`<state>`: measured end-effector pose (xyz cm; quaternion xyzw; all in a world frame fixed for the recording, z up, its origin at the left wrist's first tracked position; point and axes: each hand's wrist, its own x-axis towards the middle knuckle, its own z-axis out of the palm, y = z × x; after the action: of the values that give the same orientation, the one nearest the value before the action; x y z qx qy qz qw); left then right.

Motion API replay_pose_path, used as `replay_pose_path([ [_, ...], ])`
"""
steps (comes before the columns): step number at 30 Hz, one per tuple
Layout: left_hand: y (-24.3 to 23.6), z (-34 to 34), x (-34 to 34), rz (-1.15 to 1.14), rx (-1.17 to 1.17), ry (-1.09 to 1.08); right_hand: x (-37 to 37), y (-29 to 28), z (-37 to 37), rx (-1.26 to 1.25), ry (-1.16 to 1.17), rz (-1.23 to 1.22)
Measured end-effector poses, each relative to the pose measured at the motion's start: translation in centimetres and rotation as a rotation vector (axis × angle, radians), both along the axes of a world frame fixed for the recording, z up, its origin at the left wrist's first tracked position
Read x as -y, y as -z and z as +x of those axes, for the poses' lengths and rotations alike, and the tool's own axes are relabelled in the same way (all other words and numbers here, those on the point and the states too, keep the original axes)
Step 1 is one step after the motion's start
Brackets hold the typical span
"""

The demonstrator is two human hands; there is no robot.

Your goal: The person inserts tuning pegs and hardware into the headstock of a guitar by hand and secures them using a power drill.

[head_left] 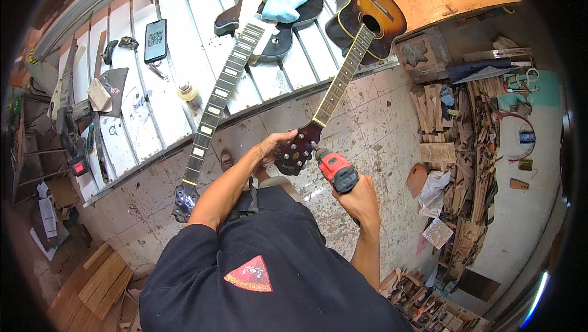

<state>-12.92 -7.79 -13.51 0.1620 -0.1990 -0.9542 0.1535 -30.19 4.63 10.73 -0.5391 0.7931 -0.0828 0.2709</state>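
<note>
A sunburst acoustic guitar (389,15) lies with its body on the white slatted workbench (184,14), and its neck sticks out past the near edge toward me. My left hand (274,146) grips the dark headstock (297,152) on its left side, thumb on the face and the other fingers hidden behind. In my right hand (360,200) is a red and black cordless drill (336,170). Its tip points at the headstock's right side, by a metal tuner post bushing; whether it touches cannot be made out.
Left of it, a dark electric guitar (225,82) overhangs the bench, a light-blue cloth (283,0) on its body. A phone (155,41), a small bottle (187,92) and a black power tool (75,142) lie on the bench. Stacked wood offcuts (471,148) line the right.
</note>
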Motion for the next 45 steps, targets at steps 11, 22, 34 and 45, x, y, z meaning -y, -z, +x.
replay_pose_path([
  [11,0.0,-1.1,1.7,-0.203,0.239,0.077,0.7,1.0,-0.5,-0.028,-0.023,0.032],
  [22,0.1,-2.1,2.6,-0.193,0.242,0.171,1.3,0.8,0.1,-0.052,-0.086,0.092],
  [34,0.0,-3.1,3.5,0.018,0.312,0.078,1.4,0.3,-0.2,-0.016,-0.075,0.096],
  [45,-0.8,-3.5,3.4,0.068,0.031,0.119,1.5,0.1,-0.4,-0.013,-0.076,0.114],
])
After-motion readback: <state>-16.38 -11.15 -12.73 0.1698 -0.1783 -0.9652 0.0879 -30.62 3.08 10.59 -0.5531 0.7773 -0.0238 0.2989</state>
